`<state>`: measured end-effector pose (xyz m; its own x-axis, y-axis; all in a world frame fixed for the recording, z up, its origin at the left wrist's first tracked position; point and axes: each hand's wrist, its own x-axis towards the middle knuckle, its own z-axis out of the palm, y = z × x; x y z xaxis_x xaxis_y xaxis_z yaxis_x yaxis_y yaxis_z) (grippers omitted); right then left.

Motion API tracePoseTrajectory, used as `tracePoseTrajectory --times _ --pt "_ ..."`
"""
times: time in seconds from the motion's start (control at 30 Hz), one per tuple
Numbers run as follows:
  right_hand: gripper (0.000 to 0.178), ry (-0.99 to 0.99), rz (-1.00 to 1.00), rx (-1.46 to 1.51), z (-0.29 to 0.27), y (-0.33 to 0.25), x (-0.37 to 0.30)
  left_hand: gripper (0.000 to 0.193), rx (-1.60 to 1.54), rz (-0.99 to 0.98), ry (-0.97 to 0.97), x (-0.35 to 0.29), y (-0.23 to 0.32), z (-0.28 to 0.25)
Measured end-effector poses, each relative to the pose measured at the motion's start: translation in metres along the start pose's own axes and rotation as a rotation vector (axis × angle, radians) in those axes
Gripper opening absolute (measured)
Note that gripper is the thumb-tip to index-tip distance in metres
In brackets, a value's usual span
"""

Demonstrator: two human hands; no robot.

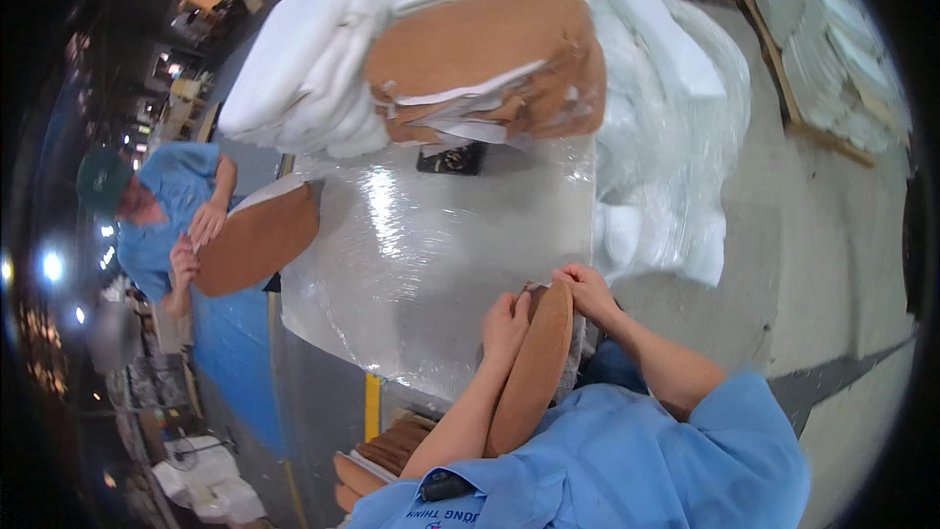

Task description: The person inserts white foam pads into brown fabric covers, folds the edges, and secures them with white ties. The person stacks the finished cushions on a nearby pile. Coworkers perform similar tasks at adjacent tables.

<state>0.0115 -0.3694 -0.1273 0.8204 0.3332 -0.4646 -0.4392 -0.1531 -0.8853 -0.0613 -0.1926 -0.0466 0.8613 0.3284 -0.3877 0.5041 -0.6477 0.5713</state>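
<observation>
A brown fabric-covered cushion (534, 372) stands on edge against my body at the near side of the table. Its far end is between my two hands. My left hand (506, 325) grips the edge of that end, fingers curled round the fabric. On the other side, my right hand (587, 292) pinches the cover at the tip of the cushion. What lies inside the cover there is hidden by my fingers.
The table (392, 235) is wrapped in shiny plastic. On its far side are a stack of brown covers (480, 49), white foam pads (294, 59) and a black tray (451, 159). At left a co-worker (166, 186) holds another brown cushion (259, 240). Brown cushions (392, 451) are piled near my left forearm.
</observation>
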Motion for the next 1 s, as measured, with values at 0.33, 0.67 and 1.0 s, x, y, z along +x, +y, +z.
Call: tracePoseTrajectory --times 0.33,0.67,1.0 --pt "0.059 -0.476 -0.162 -0.865 -0.001 -0.145 0.011 0.038 0.034 0.042 -0.099 -0.062 -0.094 -0.014" --pt "0.032 -0.723 -0.185 -1.688 0.028 -0.123 0.011 0.03 0.114 0.078 -0.01 -0.078 -0.051 -0.025" --pt "0.02 -0.805 -0.543 -1.678 0.023 -0.109 0.009 0.039 0.136 -0.041 -0.174 -0.128 -0.102 -0.044"
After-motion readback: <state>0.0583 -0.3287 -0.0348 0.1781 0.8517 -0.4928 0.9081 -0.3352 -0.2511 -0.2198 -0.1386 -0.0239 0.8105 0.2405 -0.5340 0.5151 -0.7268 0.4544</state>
